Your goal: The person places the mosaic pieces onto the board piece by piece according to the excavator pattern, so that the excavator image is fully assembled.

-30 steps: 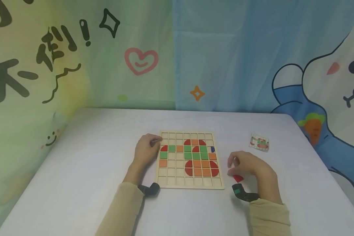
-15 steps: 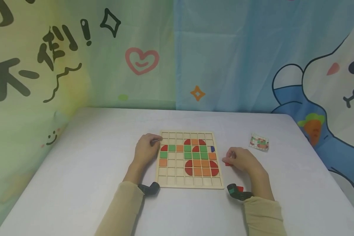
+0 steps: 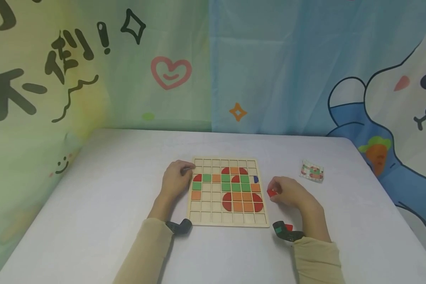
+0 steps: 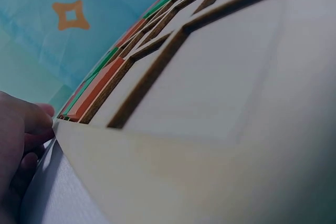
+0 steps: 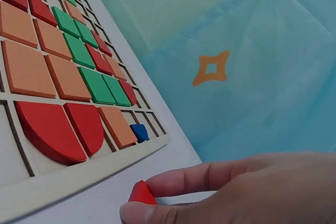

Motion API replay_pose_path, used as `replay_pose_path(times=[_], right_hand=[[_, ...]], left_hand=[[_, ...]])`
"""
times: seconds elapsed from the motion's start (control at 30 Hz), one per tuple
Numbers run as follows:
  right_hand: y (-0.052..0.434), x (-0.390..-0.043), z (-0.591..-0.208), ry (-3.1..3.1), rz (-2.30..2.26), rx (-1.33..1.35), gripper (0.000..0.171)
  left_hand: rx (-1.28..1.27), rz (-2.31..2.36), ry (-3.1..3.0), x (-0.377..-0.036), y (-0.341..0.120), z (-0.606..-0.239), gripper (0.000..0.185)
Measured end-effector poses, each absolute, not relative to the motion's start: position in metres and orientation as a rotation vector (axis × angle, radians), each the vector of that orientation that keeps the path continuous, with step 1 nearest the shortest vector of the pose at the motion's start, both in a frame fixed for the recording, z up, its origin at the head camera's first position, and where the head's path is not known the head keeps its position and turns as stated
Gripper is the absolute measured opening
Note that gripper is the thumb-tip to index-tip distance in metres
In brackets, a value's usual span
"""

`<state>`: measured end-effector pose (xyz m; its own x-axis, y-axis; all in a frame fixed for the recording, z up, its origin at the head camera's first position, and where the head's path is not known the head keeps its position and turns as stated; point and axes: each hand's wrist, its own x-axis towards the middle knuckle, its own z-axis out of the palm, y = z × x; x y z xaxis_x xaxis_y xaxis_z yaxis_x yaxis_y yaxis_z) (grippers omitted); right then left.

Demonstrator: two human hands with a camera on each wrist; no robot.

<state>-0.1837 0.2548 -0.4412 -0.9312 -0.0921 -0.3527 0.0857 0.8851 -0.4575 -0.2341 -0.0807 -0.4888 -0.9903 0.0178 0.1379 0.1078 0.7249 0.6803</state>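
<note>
The wooden grid board point(image 3: 206, 219) lies on the white table, with red, green, orange and blue pieces in its cells. At its upper left edge my left hand point(image 3: 175, 179) grips the frame; in the left wrist view the fingers point(image 4: 37, 119) meet the board's rim. To the right of the board, my right hand point(image 3: 292, 193) pinches a small red piece point(image 3: 271, 193) between thumb and fingers. One pointed end of that red piece point(image 5: 142, 192) shows in the right wrist view; the fingers cover the rest. Near the right edge, a blue piece point(image 5: 139, 132) fills only part of its cell.
Another red piece point(image 3: 288, 227) lies on the table, partly behind the right wrist camera point(image 3: 285, 231). A small pattern card point(image 3: 311, 171) lies to the back right. Behind the table hangs a printed curtain point(image 3: 269, 71).
My right hand has moved left and slightly away from me toward the board, bringing a red piece with it; the piece has turned between the fingers. The left hand has stayed at the board's edge.
</note>
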Motion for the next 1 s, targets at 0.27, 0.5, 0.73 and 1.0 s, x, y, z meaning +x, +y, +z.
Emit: replay_pose_path(times=[0.27,0.5,0.73,1.0], right_hand=[[0.256,-0.186,-0.443,2.707,-0.676,-0.043,0.022],[0.255,-0.19,-0.444,2.738,-0.725,-0.069,0.017],[0.243,-0.197,-0.442,2.905,-0.851,-0.142,0.022],[0.218,-0.209,-0.44,2.917,-1.007,-0.074,0.018]], left_hand=[[-0.099,-1.12,-2.798,-0.234,-0.081,-0.489,0.022],[-0.1,-1.129,-2.796,-0.234,-0.08,-0.489,0.022],[-0.093,-1.126,-2.796,-0.236,-0.081,-0.49,0.022],[-0.09,-1.128,-2.795,-0.237,-0.081,-0.493,0.022]])
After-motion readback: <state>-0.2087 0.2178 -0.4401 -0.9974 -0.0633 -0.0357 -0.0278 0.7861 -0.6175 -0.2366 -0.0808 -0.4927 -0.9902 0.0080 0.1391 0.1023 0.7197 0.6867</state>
